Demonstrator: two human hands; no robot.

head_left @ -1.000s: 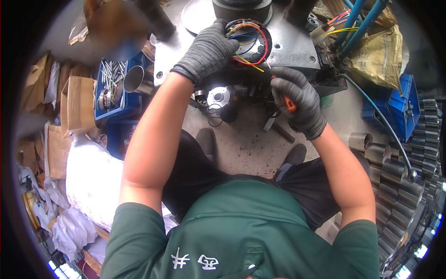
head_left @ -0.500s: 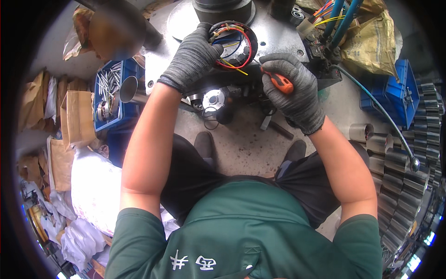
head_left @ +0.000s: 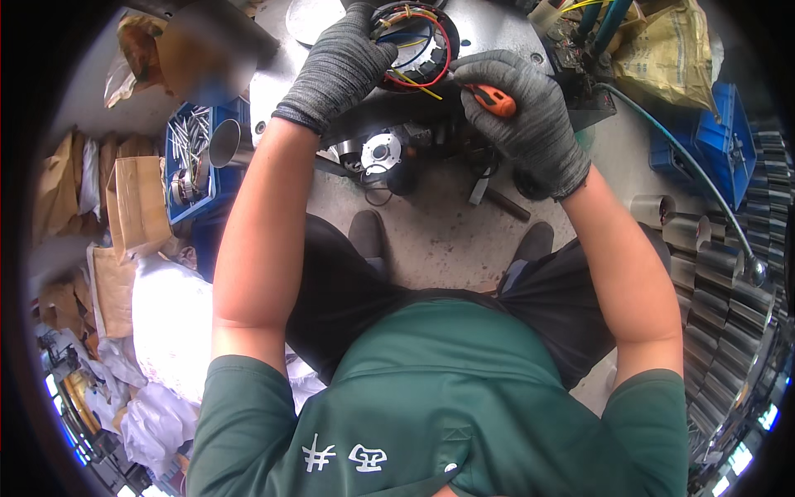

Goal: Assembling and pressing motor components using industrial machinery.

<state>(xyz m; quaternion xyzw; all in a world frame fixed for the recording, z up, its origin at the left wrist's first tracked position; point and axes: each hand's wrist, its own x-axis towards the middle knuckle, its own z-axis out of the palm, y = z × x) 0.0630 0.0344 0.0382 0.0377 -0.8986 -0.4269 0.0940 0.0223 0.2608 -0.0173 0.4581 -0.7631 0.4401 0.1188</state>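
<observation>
At the top of the head view, my gloved left hand (head_left: 338,73) is closed on the left side of a motor stator (head_left: 434,60). This dark ring stands tilted at the front of a metal machine table, with red, blue and yellow wires looped inside it. A yellow wire end hangs out below the ring. Close to the ring's right side, my gloved right hand (head_left: 534,120) grips a screwdriver by its orange and black handle (head_left: 495,100). Its handle end points right; the blade is mostly hidden by my fingers, and I cannot tell whether the tip touches the stator.
Left of the metal table (head_left: 507,35) stands a blue bin (head_left: 217,195) holding metal rods, beside a metal cylinder (head_left: 230,143). A white motor end cover (head_left: 381,152) sits beneath the table edge. Rows of metal cylinders (head_left: 716,302) fill the right, near blue crates (head_left: 720,145).
The view has shifted, so the table and both hands appear higher. My right hand has come slightly closer to the stator, and the screwdriver handle lies flatter. Both grips remain.
</observation>
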